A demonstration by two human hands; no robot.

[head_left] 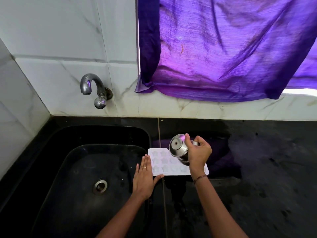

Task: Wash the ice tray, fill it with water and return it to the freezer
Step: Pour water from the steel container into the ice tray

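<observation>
The white ice tray (pixel 164 162) lies flat on the black counter (pixel 265 160), just to the right of the sink (pixel 77 160), with its long side running left to right. My left hand (pixel 144 179) rests against its left end, palm down and fingers straight, the thumb spread along the near edge. My right hand (pixel 199 153) is curled round a small steel pot (pixel 178 146) and holds it tipped over the middle of the tray. One round end of the pot faces up and to the left. Its lower end is tucked behind my fingers, so I cannot tell whether any water is coming out.

The star-shaped cups on the left of the tray are plain enough. Those under the pot and my wrist are hidden, and the pale ones on the right are hard to make out (I cannot say whether they hold water). The tray's far right corner shows only past my wrist.

A curved metal tap (pixel 92 86) juts from the tiled wall above the sink. A purple curtain (pixel 231 48) hangs to the right and is cut off at the top and side.
</observation>
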